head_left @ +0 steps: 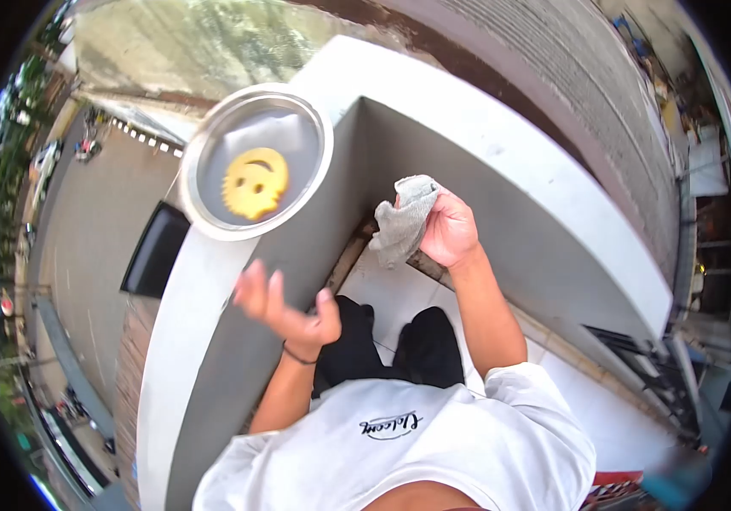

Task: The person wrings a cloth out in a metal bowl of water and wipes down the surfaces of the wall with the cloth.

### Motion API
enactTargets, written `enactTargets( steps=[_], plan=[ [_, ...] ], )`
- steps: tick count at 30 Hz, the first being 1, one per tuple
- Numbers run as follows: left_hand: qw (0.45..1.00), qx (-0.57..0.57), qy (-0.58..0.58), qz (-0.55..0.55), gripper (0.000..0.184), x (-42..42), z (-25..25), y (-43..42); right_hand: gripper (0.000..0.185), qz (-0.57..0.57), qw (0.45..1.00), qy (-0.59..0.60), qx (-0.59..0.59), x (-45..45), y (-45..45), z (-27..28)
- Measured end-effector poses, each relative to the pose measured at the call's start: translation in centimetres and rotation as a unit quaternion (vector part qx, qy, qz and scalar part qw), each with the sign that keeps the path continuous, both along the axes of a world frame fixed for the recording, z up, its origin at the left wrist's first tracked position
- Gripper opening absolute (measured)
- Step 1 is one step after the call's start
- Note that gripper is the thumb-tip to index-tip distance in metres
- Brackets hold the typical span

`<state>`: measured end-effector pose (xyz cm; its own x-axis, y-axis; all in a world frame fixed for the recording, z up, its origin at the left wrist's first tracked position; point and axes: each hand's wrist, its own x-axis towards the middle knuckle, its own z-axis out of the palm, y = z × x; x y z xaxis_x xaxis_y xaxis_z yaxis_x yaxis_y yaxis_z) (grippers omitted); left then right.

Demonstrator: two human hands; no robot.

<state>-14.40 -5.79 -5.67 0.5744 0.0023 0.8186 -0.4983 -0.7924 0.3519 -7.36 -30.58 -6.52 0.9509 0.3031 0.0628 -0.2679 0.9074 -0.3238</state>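
Farthest left, a black boxy object (pixel 156 255) sits just beyond the white-topped parapet (pixel 188 307). On the parapet's corner rests our round metal basin (pixel 192 162), apparently holding water; the yellow smiley-face sponge (pixel 255 183) lies inside it, its face upside down to us. Our left hand (pixel 289 317), blurred and with a dark band (pixel 299 353) at the wrist, is open and holds nothing, its fingers spread near the parapet's inner edge, below the basin. Farther right, over the tiled floor (pixel 391 289), our right hand (pixel 453 232) grips a crumpled grey cloth (pixel 406 217) that hangs loosely from the fingers, apart from basin and wall. We judge this a moment of handling the cloth between contacts, the sponge lying ungripped. Whether the cloth is wet, we cannot tell. Wiping from here would call for us to spread the cloth against the surface; wetting it, for a reach left over the basin's rim.
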Motion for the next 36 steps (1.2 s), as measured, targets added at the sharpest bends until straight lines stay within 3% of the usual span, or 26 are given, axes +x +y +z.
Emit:
enactTargets(
  steps=[2, 4, 7, 10, 11, 15, 17, 19, 22, 23, 27, 29, 33, 36],
  plan=[
    [0.976, -0.096, 0.141, -0.134, 0.057, -0.1, 7.9, -1.4, 0.033, 0.018, 0.998, -0.017, -0.051, -1.2, 1.4, 7.2],
    [0.926, -0.171, 0.277, -0.19, 0.042, 0.7, 13.2, -2.9, 0.034, 0.032, 0.992, -0.036, -0.118, -2.2, 2.7, 13.4],
    [0.758, -0.391, 0.451, -0.265, 0.029, 0.7, 14.5, -1.3, 0.029, 0.022, 0.973, -0.001, -0.228, -2.7, 5.5, 17.5],
    [0.747, -0.461, 0.408, -0.25, 0.016, 4.7, 15.7, -0.2, 0.028, 0.023, 0.961, -0.023, -0.274, 1.1, 6.5, 19.9],
    [0.779, -0.443, 0.382, -0.228, 0.016, 5.5, 16.5, 0.7, 0.028, 0.016, 0.963, -0.026, -0.269, 2.1, 7.2, 20.5],
    [0.779, -0.463, 0.35, -0.236, 0.012, 10.1, 18.4, 5.1, 0.034, -0.019, 0.942, -0.091, -0.322, 6.4, 9.6, 20.0],
    [0.799, -0.462, 0.311, -0.226, 0.011, 12.8, 17.5, 7.3, 0.033, -0.045, 0.889, -0.13, -0.437, 7.9, 11.0, 19.9],
    [0.872, -0.313, 0.354, -0.127, 0.011, 15.1, 16.7, 9.1, 0.028, -0.07, 0.846, -0.148, -0.507, 10.3, 12.4, 18.2],
    [0.912, -0.171, 0.369, -0.058, 0.022, 16.9, 13.6, 9.6, 0.029, -0.068, 0.654, -0.179, -0.732, 12.3, 14.1, 14.3],
    [0.919, -0.154, 0.358, -0.065, 0.025, 17.5, 11.2, 9.7, 0.031, -0.029, 0.615, -0.168, -0.77, 12.0, 14.7, 14.0],
    [0.916, -0.01, 0.39, -0.091, 0.033, 19.0, 7.0, 9.7, 0.031, -0.047, 0.372, -0.341, -0.862, 11.7, 16.5, 9.2],
    [0.914, 0.052, 0.392, -0.093, 0.034, 19.8, 5.0, 9.8, 0.034, -0.027, 0.344, -0.32, -0.882, 12.1, 16.8, 7.9],
    [0.878, 0.06, 0.472, -0.06, 0.032, 21.3, 5.1, 8.8, 0.035, 0.029, 0.252, -0.293, -0.922, 12.9, 18.3, 5.9],
    [0.83, 0.047, 0.556, -0.026, 0.039, 22.5, 4.1, 8.7, 0.034, 0.038, 0.265, -0.261, -0.928, 13.8, 18.7, 6.1]
  ],
)
